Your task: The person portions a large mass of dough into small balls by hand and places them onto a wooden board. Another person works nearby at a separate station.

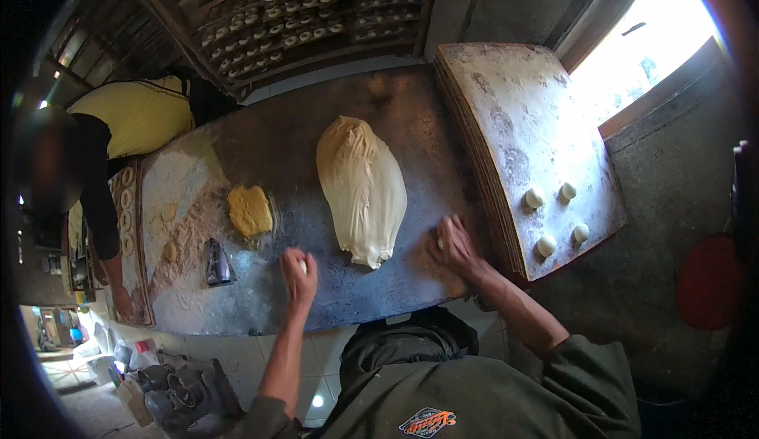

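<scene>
A large elongated mass of pale dough (363, 196) lies on the dark worktable (409, 92) in front of me, its near end gathered and ragged. My left hand (299, 279) is a fist to the left of that end, with a bit of white dough (303, 266) showing by the thumb. On the right, my right hand (455, 246) curls over the tabletop, and a pale piece of dough (440, 242) shows at its fingers. Neither hand touches the big mass. Left of it are a yellow lump (250, 210), probably fat or dough, and a dark metal scraper (219, 263).
Several dough balls (546, 245) sit on a stack of floury boards (498, 101) at the right. Flour (178, 285) covers the table's left end, where another person's hand (123, 305) reaches over a tray of dough rings (126, 199). A rack of rings (305, 35) stands behind.
</scene>
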Motion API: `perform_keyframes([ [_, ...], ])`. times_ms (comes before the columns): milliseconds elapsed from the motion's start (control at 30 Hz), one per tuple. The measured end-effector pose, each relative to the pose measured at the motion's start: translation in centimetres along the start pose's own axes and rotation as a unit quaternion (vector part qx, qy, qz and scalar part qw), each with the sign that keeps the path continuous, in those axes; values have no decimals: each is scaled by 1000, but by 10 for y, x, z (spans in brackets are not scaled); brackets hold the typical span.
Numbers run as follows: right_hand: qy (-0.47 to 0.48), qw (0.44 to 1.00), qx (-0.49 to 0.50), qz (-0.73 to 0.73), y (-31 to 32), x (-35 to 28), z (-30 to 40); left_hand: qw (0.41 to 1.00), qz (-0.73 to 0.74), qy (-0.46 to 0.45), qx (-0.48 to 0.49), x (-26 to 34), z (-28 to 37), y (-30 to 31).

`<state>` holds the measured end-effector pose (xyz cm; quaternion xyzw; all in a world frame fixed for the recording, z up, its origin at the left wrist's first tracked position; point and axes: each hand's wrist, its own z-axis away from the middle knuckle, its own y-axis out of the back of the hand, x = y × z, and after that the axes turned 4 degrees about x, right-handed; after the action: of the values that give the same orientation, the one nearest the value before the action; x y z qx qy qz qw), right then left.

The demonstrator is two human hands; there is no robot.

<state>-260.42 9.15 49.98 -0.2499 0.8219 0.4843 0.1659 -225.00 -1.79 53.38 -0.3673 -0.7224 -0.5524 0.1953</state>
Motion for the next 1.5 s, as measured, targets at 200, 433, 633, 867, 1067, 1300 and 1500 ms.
perform_keyframes([
  [200,-67,997,-22,-12,0,-34,26,993,5,-112,-30,31,43,-1],
  [433,-88,992,64,56,-16,-28,17,999,-22,35,-11,22,24,5],
  [633,-7,996,14,88,54,-30,13,963,-94,-132,-214,50,-6,82],
  [867,-109,983,-130,72,77,-54,27,900,-51,-192,-387,139,-58,52],
  [1067,-203,959,-1,-196,219,-90,15,850,210,-390,-285,361,-88,-76],
  [1300,-242,850,465,45,377,-17,20,779,324,-437,-312,543,-69,-277],
  [1500,-364,810,328,324,361,58,97,776,44,-502,-379,559,-26,-322],
])
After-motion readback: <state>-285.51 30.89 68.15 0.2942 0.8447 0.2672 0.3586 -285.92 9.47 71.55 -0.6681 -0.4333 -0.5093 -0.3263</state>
